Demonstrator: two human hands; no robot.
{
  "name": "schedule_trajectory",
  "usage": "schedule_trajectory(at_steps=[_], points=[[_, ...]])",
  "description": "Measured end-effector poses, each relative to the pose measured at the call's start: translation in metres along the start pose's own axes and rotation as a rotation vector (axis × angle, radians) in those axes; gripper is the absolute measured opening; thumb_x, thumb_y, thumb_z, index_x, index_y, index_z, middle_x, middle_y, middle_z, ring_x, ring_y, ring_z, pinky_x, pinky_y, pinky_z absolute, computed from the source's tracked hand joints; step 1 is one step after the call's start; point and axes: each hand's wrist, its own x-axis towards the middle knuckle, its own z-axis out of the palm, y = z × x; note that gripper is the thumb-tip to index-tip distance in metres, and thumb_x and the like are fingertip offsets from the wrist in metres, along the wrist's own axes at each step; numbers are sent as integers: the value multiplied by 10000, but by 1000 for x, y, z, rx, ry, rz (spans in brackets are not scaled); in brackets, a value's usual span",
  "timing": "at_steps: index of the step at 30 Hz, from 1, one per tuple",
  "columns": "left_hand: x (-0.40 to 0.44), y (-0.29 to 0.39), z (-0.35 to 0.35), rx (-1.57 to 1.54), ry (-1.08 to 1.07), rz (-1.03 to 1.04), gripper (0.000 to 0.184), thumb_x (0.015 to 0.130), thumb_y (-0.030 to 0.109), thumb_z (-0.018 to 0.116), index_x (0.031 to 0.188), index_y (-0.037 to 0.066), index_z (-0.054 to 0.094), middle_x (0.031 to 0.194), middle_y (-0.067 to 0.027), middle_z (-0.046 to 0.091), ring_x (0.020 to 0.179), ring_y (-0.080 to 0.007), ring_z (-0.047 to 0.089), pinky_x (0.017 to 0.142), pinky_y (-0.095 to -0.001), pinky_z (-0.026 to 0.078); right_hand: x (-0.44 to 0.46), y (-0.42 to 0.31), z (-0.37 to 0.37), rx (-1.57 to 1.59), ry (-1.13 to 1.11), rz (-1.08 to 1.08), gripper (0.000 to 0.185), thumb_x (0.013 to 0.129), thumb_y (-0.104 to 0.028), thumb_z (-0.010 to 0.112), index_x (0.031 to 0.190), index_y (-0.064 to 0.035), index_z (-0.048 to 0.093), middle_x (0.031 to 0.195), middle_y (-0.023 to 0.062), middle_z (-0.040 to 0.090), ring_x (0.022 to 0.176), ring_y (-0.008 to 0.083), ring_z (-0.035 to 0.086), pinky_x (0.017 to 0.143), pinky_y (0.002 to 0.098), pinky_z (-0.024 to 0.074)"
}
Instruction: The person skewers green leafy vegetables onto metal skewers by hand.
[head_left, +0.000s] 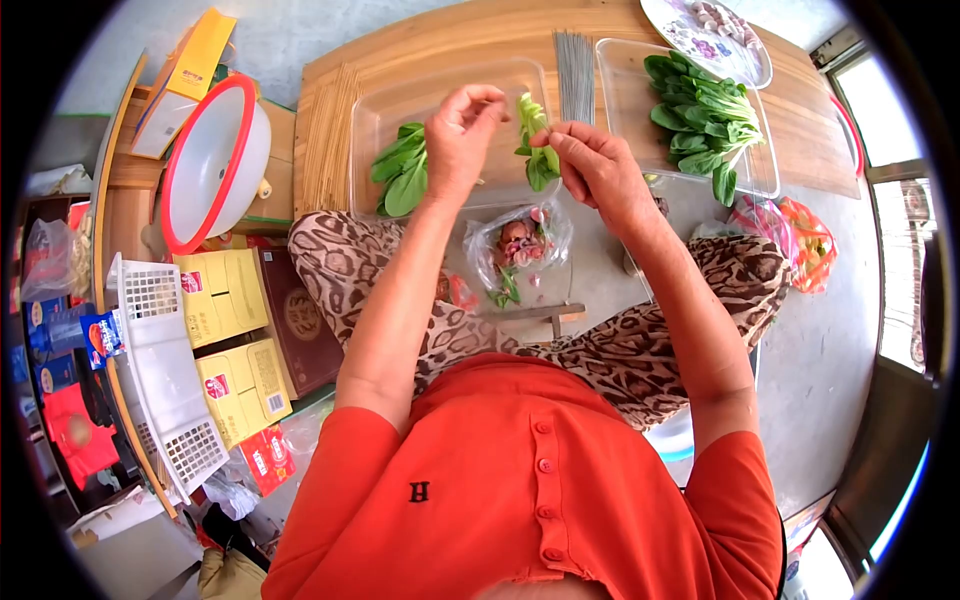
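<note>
Leafy Sprig: Hand and Container Positions

The right hand [597,168] pinches the leafy sprig [538,165] between thumb and forefinger. The sprig appears between the two hands, at the right edge of the left clear tray [400,103]. The left hand [466,128] is raised with fingers curled; whether its fingertips meet or grip anything cannot be determined. Loose green leaves [402,172] lie in the left tray. The right clear tray [625,95] contains a bunch of leafy greens [700,110]. A plastic bag [482,243] holding scraps [525,243] is located nearer the body, below the hands
</note>
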Motion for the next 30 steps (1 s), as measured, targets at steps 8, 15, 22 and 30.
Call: schedule_trajectory(at_steps=[8, 15, 22, 30], points=[[24, -109, -81, 566, 69, -147, 99, 792, 90, 641, 872, 50, 684, 761, -80, 694, 710, -164, 670, 672, -296, 517, 4, 4, -11, 4, 40, -45, 254, 984, -212, 472, 1034, -32, 644, 496, -64, 381, 418, 21, 288, 394, 191, 205], [22, -135, -59, 926, -18, -233, 166, 746, 225, 712, 849, 103, 666, 818, -87, 693, 778, -263, 663, 686, -378, 509, 9, 8, -13, 20, 50, -38, 250, 983, -206, 475, 1026, -27, 644, 493, -62, 384, 408, 21, 286, 385, 193, 208], [39, -131, -44, 1190, -39, -300, 177, 748, 175, 708, 870, 122, 592, 850, -97, 669, 854, -338, 638, 686, -443, 497, 12, 9, -11, 44, 49, 11, 245, 978, -206, 484, 1016, -27, 646, 489, -57, 397, 408, 25, 297, 390, 196, 224], [42, -140, -49, 957, 138, -357, 146, 748, 113, 655, 893, 107, 662, 867, -131, 688, 840, -307, 665, 702, -404, 520, 13, 9, -6, 11, 31, 41, 252, 977, -213, 479, 1014, -30, 649, 487, -61, 387, 417, 24, 293, 404, 198, 215]])
